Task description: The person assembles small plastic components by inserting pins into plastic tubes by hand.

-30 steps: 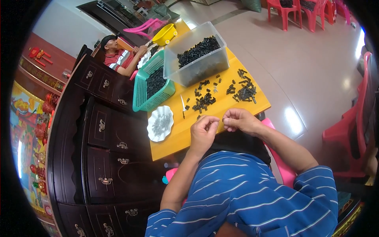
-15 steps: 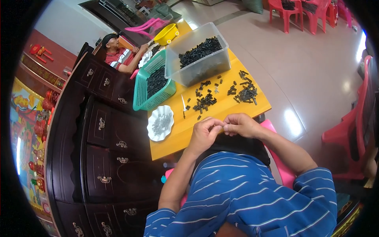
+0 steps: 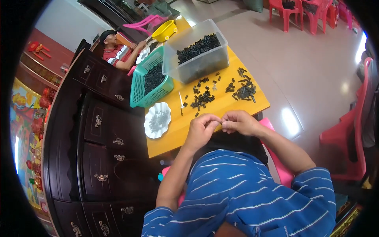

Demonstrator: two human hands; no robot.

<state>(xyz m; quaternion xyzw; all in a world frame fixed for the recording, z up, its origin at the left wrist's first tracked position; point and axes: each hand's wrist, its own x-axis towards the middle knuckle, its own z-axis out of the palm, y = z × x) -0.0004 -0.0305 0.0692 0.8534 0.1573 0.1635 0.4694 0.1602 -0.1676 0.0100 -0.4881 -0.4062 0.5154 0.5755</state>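
My left hand (image 3: 202, 131) and my right hand (image 3: 239, 122) meet at the near edge of the yellow table (image 3: 173, 140), fingertips pinched together. Between them is something small and dark that I cannot make out. Just beyond the left hand lies a loose heap of short black tube-like pieces (image 3: 203, 99). Farther right is a second heap of black pieces (image 3: 245, 90). A thin white pointed tool (image 3: 181, 99) rests left of the first heap. Beside it, a white scalloped dish (image 3: 147, 125) holds many small clear bits.
A clear plastic bin (image 3: 197, 73) and a green basket (image 3: 138, 93), both with black pieces, stand at the back. Behind them is a yellow basin (image 3: 164, 32). A dark drawer cabinet (image 3: 106, 130) borders the left side. Another person (image 3: 118, 51) sits at the far left.
My fingertips have drawn slightly apart, and a small dark bit shows between them. The whole view has shifted a little. The dishes, bins and heaps stay in place.
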